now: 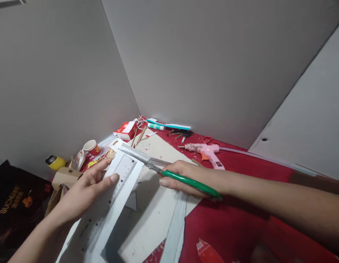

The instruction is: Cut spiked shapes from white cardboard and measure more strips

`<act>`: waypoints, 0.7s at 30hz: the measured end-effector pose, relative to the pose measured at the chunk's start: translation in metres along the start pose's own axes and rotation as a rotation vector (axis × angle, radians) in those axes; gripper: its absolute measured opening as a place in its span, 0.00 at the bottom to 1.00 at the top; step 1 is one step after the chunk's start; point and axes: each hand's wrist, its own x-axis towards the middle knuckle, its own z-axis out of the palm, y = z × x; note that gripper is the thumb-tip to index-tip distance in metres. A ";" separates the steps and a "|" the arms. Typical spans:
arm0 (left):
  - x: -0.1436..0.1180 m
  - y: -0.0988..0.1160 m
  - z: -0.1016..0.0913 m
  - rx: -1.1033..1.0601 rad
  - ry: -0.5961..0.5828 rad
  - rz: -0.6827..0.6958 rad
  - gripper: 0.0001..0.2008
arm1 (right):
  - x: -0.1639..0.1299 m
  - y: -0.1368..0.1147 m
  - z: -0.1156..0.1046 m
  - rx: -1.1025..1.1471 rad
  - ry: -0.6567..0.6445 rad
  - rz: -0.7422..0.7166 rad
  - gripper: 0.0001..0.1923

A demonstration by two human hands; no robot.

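Left hand [88, 186] pinches the pale grey card strip [114, 197] under a clear plastic ruler [118, 182]; right hand [183, 177] grips green-handled steel scissors [169, 171], blades at the strip's far end. Risk: thumb sits near the cut line; ruler could slip, skewing the cut.

A ruler [114, 190] lies on a strip of card [103, 219] on the tabletop [240, 226]. Scissors [169, 171] cross its far end. A glue gun [206, 153] lies behind, a cup [91, 147] to the left.
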 end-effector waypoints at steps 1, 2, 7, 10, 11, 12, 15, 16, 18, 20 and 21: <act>0.000 -0.001 -0.001 -0.008 -0.005 -0.013 0.29 | 0.000 0.001 -0.001 0.003 0.001 0.017 0.24; 0.000 -0.001 -0.001 -0.022 -0.016 -0.029 0.30 | 0.001 0.002 -0.001 0.005 0.003 0.029 0.24; 0.000 0.001 0.004 -0.069 -0.043 -0.059 0.32 | 0.002 0.004 0.001 0.056 0.035 0.058 0.26; 0.003 0.004 0.010 -0.077 -0.039 -0.058 0.32 | 0.005 0.002 0.004 0.146 0.056 0.153 0.27; 0.005 0.006 0.010 -0.083 -0.015 -0.056 0.31 | 0.007 0.002 0.005 0.185 0.061 0.185 0.26; 0.007 0.008 0.009 -0.100 0.023 -0.052 0.30 | 0.008 0.002 0.004 0.219 0.071 0.216 0.26; 0.016 0.017 -0.008 -0.254 0.231 0.004 0.25 | 0.009 0.009 0.000 0.287 0.152 0.259 0.29; 0.018 0.021 -0.017 -0.337 0.344 0.048 0.22 | 0.009 0.012 -0.003 0.312 0.193 0.255 0.30; 0.021 0.028 -0.037 -0.420 0.530 0.135 0.14 | 0.007 0.019 -0.010 0.397 0.272 0.224 0.32; 0.022 0.030 -0.056 -0.477 0.693 0.198 0.11 | 0.004 0.024 -0.019 0.515 0.330 0.196 0.31; 0.022 0.029 -0.064 -0.506 0.771 0.224 0.11 | 0.002 0.025 -0.023 0.570 0.370 0.183 0.31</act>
